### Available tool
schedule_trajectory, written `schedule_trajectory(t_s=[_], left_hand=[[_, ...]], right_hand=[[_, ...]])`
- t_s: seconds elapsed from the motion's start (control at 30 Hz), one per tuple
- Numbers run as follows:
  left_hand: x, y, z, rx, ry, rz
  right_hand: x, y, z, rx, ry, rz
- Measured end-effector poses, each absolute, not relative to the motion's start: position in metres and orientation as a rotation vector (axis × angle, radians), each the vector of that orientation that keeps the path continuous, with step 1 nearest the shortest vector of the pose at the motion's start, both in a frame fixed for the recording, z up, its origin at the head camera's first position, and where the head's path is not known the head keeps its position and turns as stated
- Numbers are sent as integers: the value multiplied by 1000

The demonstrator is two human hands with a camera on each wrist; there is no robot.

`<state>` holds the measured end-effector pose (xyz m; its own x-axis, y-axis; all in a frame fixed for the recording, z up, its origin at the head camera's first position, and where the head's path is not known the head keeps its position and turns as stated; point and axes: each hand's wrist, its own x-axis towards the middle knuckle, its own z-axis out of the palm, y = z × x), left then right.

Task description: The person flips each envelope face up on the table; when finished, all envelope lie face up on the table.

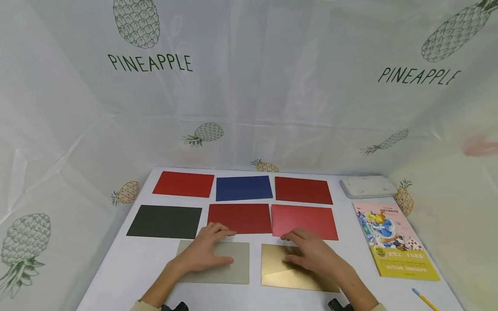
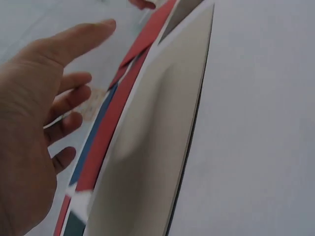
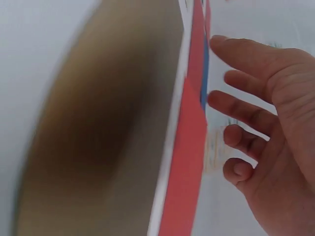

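Observation:
My left hand (image 1: 203, 252) hangs over a pale grey-beige rectangle (image 1: 239, 274), fingers spread and thumb apart. Nothing lies between its fingers in the left wrist view, where the beige sheet (image 2: 142, 132) fills the middle. Over a shiny gold envelope (image 1: 276, 265) hovers my right hand (image 1: 313, 252), its fingers loosely bent and holding nothing; its shadow falls on the gold surface. The envelope's flap fold shows along its lower part. Right hand fingertips overlap the front edge of a pinkish-red rectangle (image 1: 307, 220) in the head view. A dark red rectangle (image 1: 241, 218) lies just beyond the left fingertips.
Farther back lie a red rectangle (image 1: 183, 184), a blue one (image 1: 244, 188) and a deep red one (image 1: 303, 190). A dark green rectangle (image 1: 164, 221) is at left. On the right are a white case (image 1: 367, 187), a picture-covered book (image 1: 397, 242) and a yellow pencil (image 1: 426, 300).

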<state>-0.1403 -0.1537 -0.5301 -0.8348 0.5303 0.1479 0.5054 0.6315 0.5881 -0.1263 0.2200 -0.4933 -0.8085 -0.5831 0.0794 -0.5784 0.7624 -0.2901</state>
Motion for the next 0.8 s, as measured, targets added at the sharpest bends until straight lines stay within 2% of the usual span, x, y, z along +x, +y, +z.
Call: schedule_trajectory(t_s=[0.27,0.5,0.8], left_hand=[[-141,-222,-535,729,2920,1029],[-131,-263,-539,599,3072,930],[-121,-279,-543,758,3114,878]], right_hand=[[-116,162,-508,-1347,2837,-385],[-112,136,-517,-1515,2811,-237],[-114,128,-517,-1529,2834,-114]])
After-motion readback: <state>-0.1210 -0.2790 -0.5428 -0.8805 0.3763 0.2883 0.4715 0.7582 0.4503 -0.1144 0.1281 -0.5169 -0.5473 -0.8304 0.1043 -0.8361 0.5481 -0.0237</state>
